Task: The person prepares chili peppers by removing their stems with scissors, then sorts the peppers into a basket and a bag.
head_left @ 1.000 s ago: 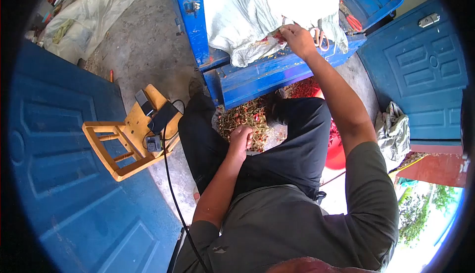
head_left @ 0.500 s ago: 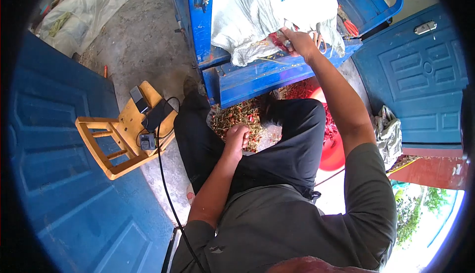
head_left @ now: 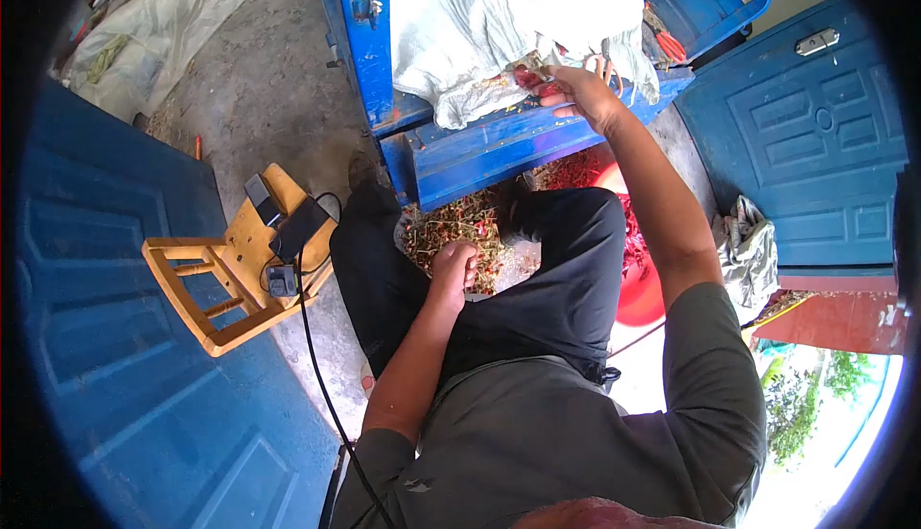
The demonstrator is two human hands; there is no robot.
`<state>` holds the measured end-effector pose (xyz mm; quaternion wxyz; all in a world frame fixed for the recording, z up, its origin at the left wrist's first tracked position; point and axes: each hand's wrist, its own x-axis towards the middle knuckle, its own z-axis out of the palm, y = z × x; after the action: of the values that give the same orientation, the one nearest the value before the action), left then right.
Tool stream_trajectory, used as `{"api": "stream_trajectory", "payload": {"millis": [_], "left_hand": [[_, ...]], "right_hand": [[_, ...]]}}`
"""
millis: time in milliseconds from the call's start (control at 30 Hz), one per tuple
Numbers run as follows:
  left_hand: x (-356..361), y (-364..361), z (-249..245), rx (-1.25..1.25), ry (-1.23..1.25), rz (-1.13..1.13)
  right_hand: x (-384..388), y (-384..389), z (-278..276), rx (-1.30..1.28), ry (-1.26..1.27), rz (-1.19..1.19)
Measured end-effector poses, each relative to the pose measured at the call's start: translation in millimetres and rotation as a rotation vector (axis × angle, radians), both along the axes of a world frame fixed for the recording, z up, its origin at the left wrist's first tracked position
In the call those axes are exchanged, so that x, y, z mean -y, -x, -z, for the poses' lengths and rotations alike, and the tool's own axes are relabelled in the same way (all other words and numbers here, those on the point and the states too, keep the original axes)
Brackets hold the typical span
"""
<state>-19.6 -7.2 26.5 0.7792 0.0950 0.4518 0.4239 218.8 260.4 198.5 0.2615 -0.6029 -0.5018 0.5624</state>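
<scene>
My right hand (head_left: 580, 95) reaches to the edge of the blue metal cart (head_left: 480, 160), its fingers at some red pieces (head_left: 528, 76) beside the opening of a white woven sack (head_left: 480, 30). What lies between its fingertips is too small to make out. Over my lap, my left hand (head_left: 456, 268) is closed in a loose fist; its contents are hidden. Below it, between my legs, is a heap of stems and red bits (head_left: 460, 232). A red basin (head_left: 641, 289) holding red pieces stands beyond my right knee.
A wooden chair (head_left: 223, 310) with black devices and a cable stands at the left. Blue doors (head_left: 115, 270) flank both sides. Red-handled scissors (head_left: 670, 47) lie on the cart, and a crumpled sack (head_left: 746, 251) sits at the right. Plastic sheeting (head_left: 153, 35) covers floor at upper left.
My right hand has shifted slightly, with its fingers more spread beside the red pieces at the sack's opening. The whole view has moved a little. My left hand stays closed over my lap.
</scene>
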Motion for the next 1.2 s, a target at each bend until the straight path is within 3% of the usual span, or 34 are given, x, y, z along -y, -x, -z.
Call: {"api": "stream_trajectory", "payload": {"millis": [100,233,300,367,433,500,567,667,733,867,933,967,1033,1100,1200], "left_hand": [[-1,0,5,0.024,-0.011,0.023],[-1,0,-1,-0.004,0.006,0.015],[0,0,-2,-0.019,0.011,0.016],[1,-2,-4,-0.016,0.018,0.008],[0,-3,-3,-0.01,0.023,-0.004],[0,-4,2,0.02,0.0,0.012],[-1,-4,1,0.029,-0.015,0.025],[-4,-7,-2,0.037,-0.027,0.051],[0,-9,-3,0.031,-0.02,0.072],[1,-7,5,0.015,-0.002,0.019],[2,-2,-5,0.01,0.008,-0.037],[3,2,-3,0.007,0.007,-0.045],[7,8,3,0.024,0.0,-0.041],[7,9,-2,0.003,0.009,-0.059],[5,9,-5,0.016,0.008,-0.069]], "right_hand": [[9,-6,-3,0.176,-0.104,0.015],[23,-32,-3,0.128,-0.163,0.101],[36,-57,6,0.074,-0.25,0.197],[57,-82,9,0.21,-0.214,0.32],[75,-144,47,0.291,-0.314,0.336],[98,-216,80,0.718,-0.104,0.209],[136,-241,111,1.32,-0.345,0.091],[126,-225,106,1.098,-0.366,0.163],[112,-119,32,0.657,-0.382,0.261],[57,-20,6,0.588,-0.74,0.076],[34,19,1,0.709,-0.787,0.049],[28,35,-4,0.703,-0.791,0.043],[19,57,-10,0.814,-0.563,-0.038],[5,56,3,0.911,-0.571,-0.052],[1,40,8,0.64,-0.618,-0.099]]}}
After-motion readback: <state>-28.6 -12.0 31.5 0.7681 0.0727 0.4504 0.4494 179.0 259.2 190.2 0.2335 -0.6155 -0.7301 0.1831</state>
